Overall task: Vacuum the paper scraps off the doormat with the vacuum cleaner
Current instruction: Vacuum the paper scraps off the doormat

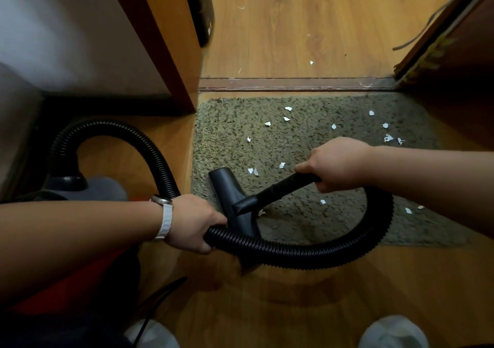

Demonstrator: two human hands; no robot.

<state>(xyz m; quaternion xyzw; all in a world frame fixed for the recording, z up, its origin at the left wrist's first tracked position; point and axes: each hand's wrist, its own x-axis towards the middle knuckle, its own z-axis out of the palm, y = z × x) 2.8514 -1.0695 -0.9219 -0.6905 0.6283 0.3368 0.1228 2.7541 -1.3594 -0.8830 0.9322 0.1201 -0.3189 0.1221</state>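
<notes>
A grey-green shaggy doormat [315, 144] lies before the door threshold, with several white paper scraps [288, 108] scattered over its middle and right side. The black floor nozzle [231, 195] of the vacuum rests on the mat's left part. My right hand [336, 163] grips the black wand [280, 188] just behind the nozzle. My left hand [195, 222] is shut around the black ribbed hose [307, 254], which loops under the wand and arches left to the grey and red vacuum body [88, 187].
A wooden door frame [157, 43] stands at the left and a dark door [454, 61] at the right. A few scraps [311, 62] lie on the wood floor beyond the threshold [294, 84]. A black cord [155, 302] trails by my feet [393, 331].
</notes>
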